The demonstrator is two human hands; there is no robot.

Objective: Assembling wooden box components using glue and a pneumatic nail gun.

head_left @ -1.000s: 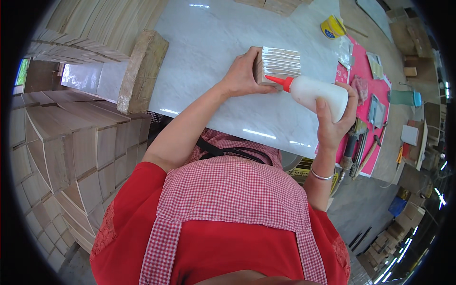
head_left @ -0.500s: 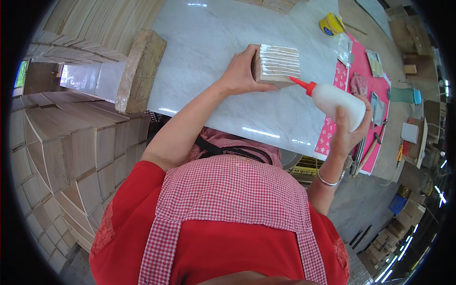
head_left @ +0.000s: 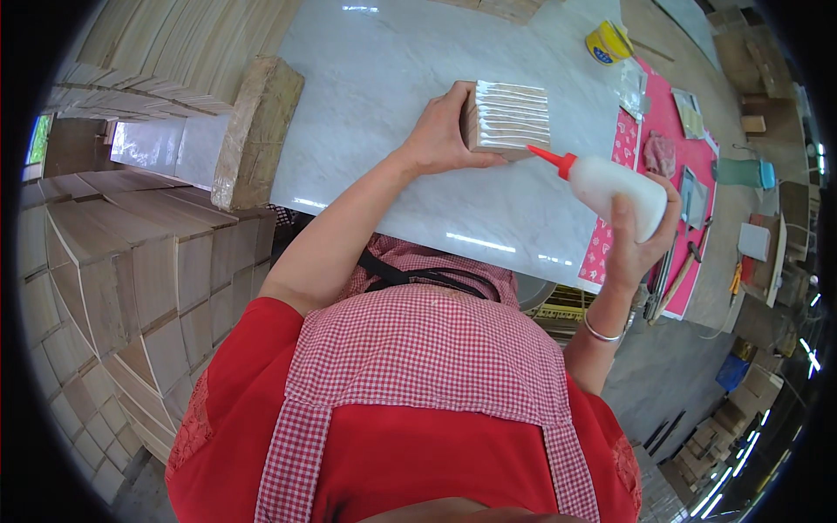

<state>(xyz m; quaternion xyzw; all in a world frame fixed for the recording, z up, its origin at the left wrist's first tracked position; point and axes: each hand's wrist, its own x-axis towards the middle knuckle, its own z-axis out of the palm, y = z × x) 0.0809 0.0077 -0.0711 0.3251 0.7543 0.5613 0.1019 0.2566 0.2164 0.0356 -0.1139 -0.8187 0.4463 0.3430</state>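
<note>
My left hand grips a stack of thin wooden boards from its left side, above the pale marbled tabletop. White glue lines run across the stack's upward side, one below another. My right hand is wrapped round a white squeeze glue bottle with a red pointed nozzle. The bottle is tilted, its tip close to the near edge of the stack. Whether the tip touches the wood, I cannot tell.
A wrapped block lies at the table's left edge, beside tall piles of boards. To the right are a yellow tub, a pink patterned sheet with tools, and a hammer. A teal-lidded jar stands farther right.
The glue bottle's nozzle has shifted slightly left and down, along the near edge of the stack. One more glue line shows near that edge. My left hand stays almost in place.
</note>
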